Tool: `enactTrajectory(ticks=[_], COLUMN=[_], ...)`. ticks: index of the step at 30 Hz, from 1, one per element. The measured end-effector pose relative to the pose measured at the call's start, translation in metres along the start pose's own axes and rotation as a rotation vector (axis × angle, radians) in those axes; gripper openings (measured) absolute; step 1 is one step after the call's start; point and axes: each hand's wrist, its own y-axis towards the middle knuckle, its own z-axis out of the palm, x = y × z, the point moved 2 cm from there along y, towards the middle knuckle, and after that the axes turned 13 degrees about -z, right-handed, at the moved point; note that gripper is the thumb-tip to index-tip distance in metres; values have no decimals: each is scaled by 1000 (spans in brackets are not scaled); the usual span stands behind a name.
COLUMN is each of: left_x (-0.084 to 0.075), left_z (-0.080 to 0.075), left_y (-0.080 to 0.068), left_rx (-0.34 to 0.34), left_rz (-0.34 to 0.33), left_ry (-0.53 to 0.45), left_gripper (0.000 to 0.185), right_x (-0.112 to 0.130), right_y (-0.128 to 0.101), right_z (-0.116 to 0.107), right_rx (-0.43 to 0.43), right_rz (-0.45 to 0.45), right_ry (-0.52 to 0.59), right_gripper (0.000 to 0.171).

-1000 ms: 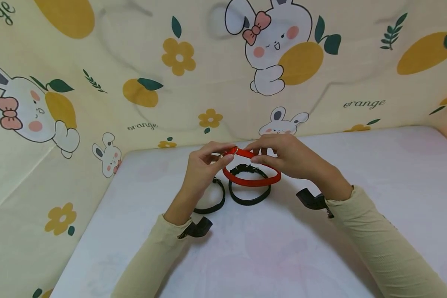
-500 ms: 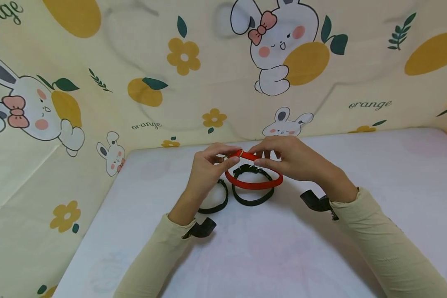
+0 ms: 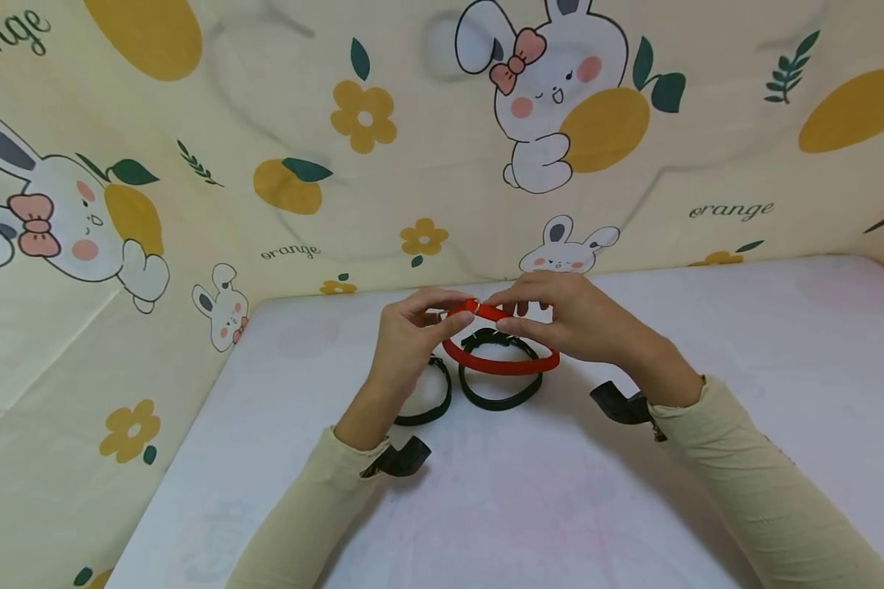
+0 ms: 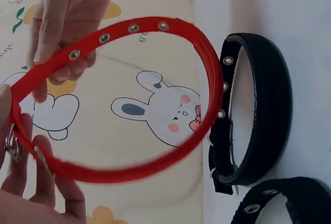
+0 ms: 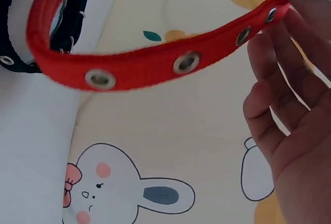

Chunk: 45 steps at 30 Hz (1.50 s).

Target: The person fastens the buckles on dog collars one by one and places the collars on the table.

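Both hands hold up a red pet collar (image 3: 501, 367), bent into a loop, at the back of the table. My left hand (image 3: 401, 331) pinches its buckle end; the metal buckle (image 4: 15, 145) shows beside those fingers in the left wrist view. With thumb and fingertips my right hand (image 3: 570, 315) pinches the strap a little to the right. Metal eyelets (image 5: 186, 62) run along the red strap in the right wrist view. Behind and below the loop lies a black collar (image 3: 499, 404). A second black collar (image 3: 421, 419) is partly hidden by the left hand.
A white-covered table (image 3: 516, 507) spreads under the arms. Close behind the hands rises a cream cloth backdrop (image 3: 479, 221) printed with rabbits and oranges, which continues down the left side.
Both hands stay on the red collar, with only slight finger shifts near the buckle. The head view has moved a little, shifting the whole scene to the right.
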Motion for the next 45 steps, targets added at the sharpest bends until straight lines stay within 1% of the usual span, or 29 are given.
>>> enactTrajectory(ticks=[3, 5, 7, 10, 12, 14, 17, 20, 23, 27, 32, 35, 38, 40, 42, 45], left_x=[-1, -1, -3, -5, -6, -6, -5, -5, -5, -5, -5, -5, -5, -6, -7, -9], left_z=[-2, -5, -7, -8, -8, -8, -7, -5, -3, -1, -1, -4, -8, -9, -9, -9], left_y=[0, 0, 0, 1, 1, 0, -1, -2, -2, -3, -3, -4, -5, -5, -4, -4], left_rx=[-33, -62, -89, -101, -97, -91, -73, -40, -14, -21, -39, -58, -91, -100, -86, -53], left_rz=[-1, -7, -21, -37, -37, -25, -5, 1, 2, 6, 6, -17, -38, -39, -39, -32], left_ry=[-24, -44, -62, -75, -57, -30, 0, 14, 33, 84, 171, 160, 124, 122, 139, 188], left_gripper=[26, 27, 27, 27, 27, 27, 26, 26, 27, 25, 22, 22, 23, 24, 24, 24], right_x=[-2, -4, -6, -7, -7, -7, -7, -6, -5, -3, 0, 0, -1, -2, -3, -4], right_y=[0, -1, -1, -3, -4, -5, -4, -3, -2, -2, 0, 1, 1, -1, -3, -5], right_z=[-1, -3, -7, -13, -14, -13, -11, -10, -11, -10, -9, -7, -8, -10, -13, -17], right_rx=[49, 71, 57, -9, -47, -64, -63, -60, -62, -67, -75, -69, -64, -63, -73, -91], right_rz=[66, 93, 103, 90, 81, 69, 46, 13, -3, 11, 4, 15, 54, 84, 102, 105], right_ry=[20, 9, -7, -30, -32, -30, -29, -39, -47, -52, -75, -54, -41, -37, -46, -49], right_gripper=[42, 42, 37, 31, 30, 30, 30, 30, 29, 30, 31, 33, 34, 33, 30, 27])
